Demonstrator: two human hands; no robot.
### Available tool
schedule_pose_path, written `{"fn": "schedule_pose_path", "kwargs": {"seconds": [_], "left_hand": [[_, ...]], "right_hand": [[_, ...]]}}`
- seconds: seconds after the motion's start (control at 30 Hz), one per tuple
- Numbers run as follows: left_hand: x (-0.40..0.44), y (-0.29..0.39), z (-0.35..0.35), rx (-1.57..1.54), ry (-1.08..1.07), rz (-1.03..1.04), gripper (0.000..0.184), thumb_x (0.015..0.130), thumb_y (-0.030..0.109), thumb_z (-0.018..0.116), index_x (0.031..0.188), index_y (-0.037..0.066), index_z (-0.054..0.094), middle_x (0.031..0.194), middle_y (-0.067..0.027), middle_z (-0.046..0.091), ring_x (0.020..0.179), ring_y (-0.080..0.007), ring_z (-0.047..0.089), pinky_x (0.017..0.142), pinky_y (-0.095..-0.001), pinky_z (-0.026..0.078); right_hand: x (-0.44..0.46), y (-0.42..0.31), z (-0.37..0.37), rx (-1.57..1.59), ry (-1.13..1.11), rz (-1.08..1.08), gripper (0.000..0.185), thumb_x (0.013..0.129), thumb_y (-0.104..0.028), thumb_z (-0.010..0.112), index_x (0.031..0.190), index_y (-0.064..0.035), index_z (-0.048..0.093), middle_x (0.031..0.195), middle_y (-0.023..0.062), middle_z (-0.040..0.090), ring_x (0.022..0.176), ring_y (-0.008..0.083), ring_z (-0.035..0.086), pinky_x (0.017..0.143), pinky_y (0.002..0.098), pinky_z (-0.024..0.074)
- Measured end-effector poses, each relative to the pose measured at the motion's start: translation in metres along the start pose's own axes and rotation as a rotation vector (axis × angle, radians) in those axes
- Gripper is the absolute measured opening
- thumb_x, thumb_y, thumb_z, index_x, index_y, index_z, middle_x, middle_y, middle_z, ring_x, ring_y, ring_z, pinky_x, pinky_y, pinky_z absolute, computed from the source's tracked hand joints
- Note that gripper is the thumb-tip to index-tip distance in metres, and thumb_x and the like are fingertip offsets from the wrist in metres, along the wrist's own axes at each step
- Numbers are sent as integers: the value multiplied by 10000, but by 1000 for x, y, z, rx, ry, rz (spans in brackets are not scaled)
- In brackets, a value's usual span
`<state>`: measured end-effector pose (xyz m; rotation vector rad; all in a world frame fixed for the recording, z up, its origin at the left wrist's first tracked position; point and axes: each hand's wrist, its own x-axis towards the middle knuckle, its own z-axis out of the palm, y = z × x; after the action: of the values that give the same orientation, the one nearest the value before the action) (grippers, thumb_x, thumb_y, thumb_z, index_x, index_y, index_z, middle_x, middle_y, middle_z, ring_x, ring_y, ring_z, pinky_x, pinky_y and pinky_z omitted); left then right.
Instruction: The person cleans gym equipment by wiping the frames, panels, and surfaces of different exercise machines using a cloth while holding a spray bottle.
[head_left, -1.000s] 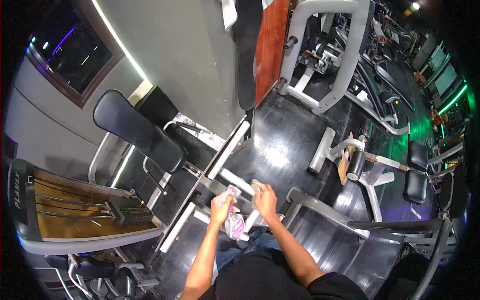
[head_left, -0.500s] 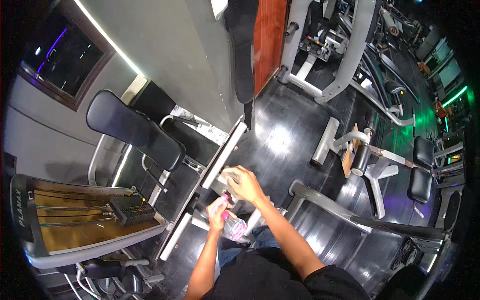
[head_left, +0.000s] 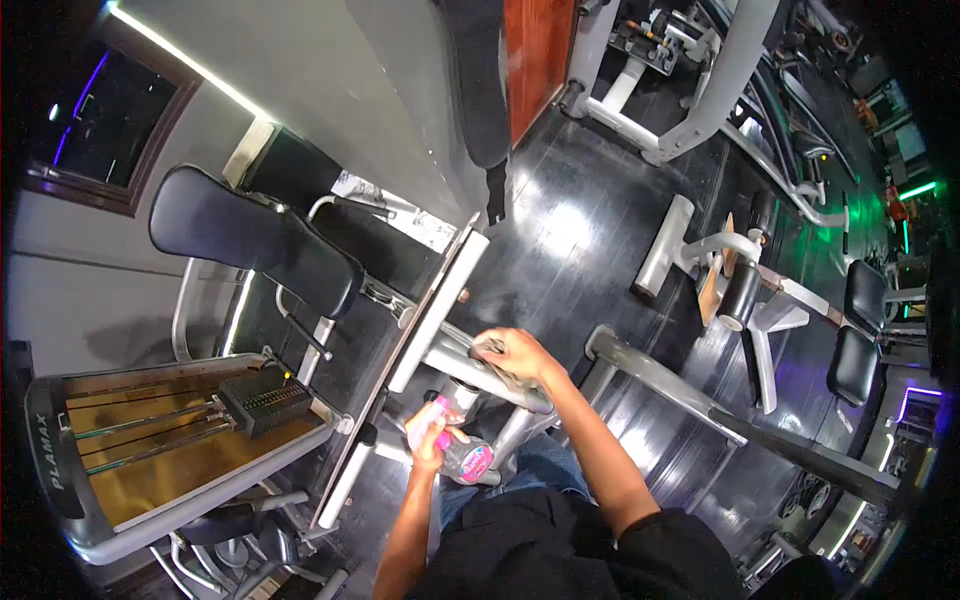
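Observation:
My left hand (head_left: 428,446) is wrapped round the pink neck of a clear spray bottle (head_left: 472,462), which lies tilted and has a pink label. Above and to the right of it, my right hand (head_left: 522,354) grips a greyish cloth (head_left: 489,349). The cloth is against the silver tube (head_left: 478,374) of a gym machine's frame. Part of the cloth is hidden under my fingers, and the bottle's spray head is partly covered by my left hand.
To the left are a black padded seat (head_left: 255,240) and a weight stack (head_left: 262,402) behind a PLAMAX frame. A long silver frame rail (head_left: 440,310) runs close beside my hands. On the right stand a leg machine (head_left: 740,295) and a low curved bar (head_left: 665,375) over the dark floor (head_left: 565,230).
My right hand has moved right and away from the bottle, along the silver tube with the cloth. My left hand still holds the spray bottle, slightly lower. The view has shifted a little.

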<state>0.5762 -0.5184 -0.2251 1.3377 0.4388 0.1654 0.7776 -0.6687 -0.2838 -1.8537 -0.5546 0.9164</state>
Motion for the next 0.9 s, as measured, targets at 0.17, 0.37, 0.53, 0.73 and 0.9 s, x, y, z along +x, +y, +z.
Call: {"fn": "schedule_pose_path", "kwargs": {"seconds": [0.17,0.37,0.53,0.73,0.9], "left_hand": [[-3,1,-5,-11,-33,-19,490,931,322,577,969,-166,594,861,-224,639,589,-304,667,503,-370,580],[-6,-2,-5,-1,3,6,506,942,336,562,947,-169,587,842,-226,640,574,-302,674,496,-352,569],[-6,-1,-6,-22,-29,-44,508,931,357,574,899,-150,579,831,-232,639,551,-293,677,501,-350,567],[-4,4,-2,21,-25,-31,516,933,375,554,894,-139,577,814,-214,645,550,-286,683,498,-338,552],[-2,1,-5,24,-54,-7,524,938,383,549,895,-138,577,815,-211,643,550,-286,682,502,-337,554]], "right_hand": [[85,8,37,-4,-24,-88,273,843,-255,670,1075,-124,729,911,222,706,895,362,697,811,432,536],[98,14,42,-81,13,-19,338,823,-272,656,1111,-105,708,959,239,698,964,413,672,879,452,530],[44,42,-3,-85,-250,-143,381,847,-349,685,1155,-125,688,1069,200,701,985,378,677,877,424,525],[-38,46,-52,-101,-381,35,414,856,-436,713,1116,-113,712,1044,120,735,980,241,700,872,366,524],[-6,34,-30,-50,-308,5,412,858,-417,718,1121,-100,714,998,133,737,918,236,697,841,365,519]]}}
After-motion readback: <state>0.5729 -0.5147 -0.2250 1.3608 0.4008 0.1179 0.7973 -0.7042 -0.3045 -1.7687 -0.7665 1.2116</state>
